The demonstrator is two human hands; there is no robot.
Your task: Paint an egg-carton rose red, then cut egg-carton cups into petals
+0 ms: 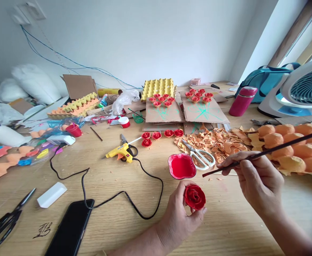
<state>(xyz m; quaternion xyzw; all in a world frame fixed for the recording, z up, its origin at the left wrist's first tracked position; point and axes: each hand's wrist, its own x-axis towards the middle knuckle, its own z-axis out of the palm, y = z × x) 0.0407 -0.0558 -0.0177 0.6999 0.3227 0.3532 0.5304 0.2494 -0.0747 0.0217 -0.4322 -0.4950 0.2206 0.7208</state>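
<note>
A red paper-pulp rose (195, 196) is gripped between the thumb and fingers of my left hand (181, 213), its spiral of petals facing up. My right hand (259, 177) pinches a long, dark paintbrush (278, 146), whose tip points left and hangs just above and right of the rose, apart from it. Behind the rose stands a small scalloped cup of red paint (181, 166). White-handled scissors (202, 158) lie to the right of the cup. Several finished-looking red roses (157, 136) sit in a group farther back.
A yellow glue gun (121, 153) rests on black scissors, its cord looping across the table. Orange scraps (220, 142) and egg trays (286, 142) spread at right. Cardboard panels (166, 113) carry more roses. A phone (70, 227) and black scissors (10, 220) lie front left.
</note>
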